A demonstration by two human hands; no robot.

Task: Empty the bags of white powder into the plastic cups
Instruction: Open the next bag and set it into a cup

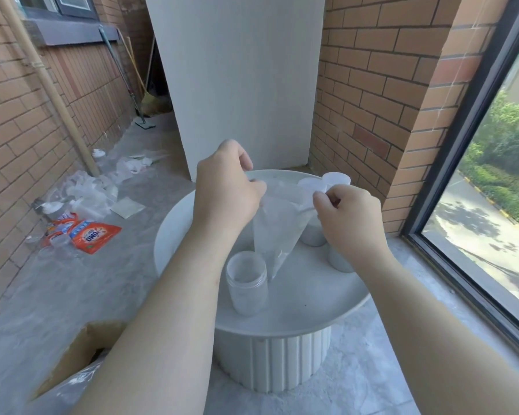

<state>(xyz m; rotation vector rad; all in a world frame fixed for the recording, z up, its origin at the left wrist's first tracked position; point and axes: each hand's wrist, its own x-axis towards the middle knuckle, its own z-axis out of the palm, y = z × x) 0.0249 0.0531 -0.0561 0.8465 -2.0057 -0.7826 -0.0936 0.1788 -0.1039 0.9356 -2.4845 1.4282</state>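
Bag [279, 232] of thin, clear film, hazed with dust, hung above the table [306, 301] as a slack inverted triangle. Its lowest corner dipped just beside the rim of the front cup [246, 283], seemingly so that any powder inside would slide to that point and drop in. The left hand [225, 193] pinched one upper corner with curled fingers and the right hand [348, 211] pinched the other, stretching the top edge between them. That spread probably kept the film from folding over and trapping grains. How much powder the bag held could not be told. The front cup was a translucent, straight-walled plastic tub with a ribbed lip, upright and open. Below the right hand stood two more cups [312, 235], clouded white, apparently already filled. The table was round and matte white, with a raised rim and a fluted base. On the concrete floor to the left lay crumpled plastic wrappers [90, 187] and an orange detergent pouch [95, 235].
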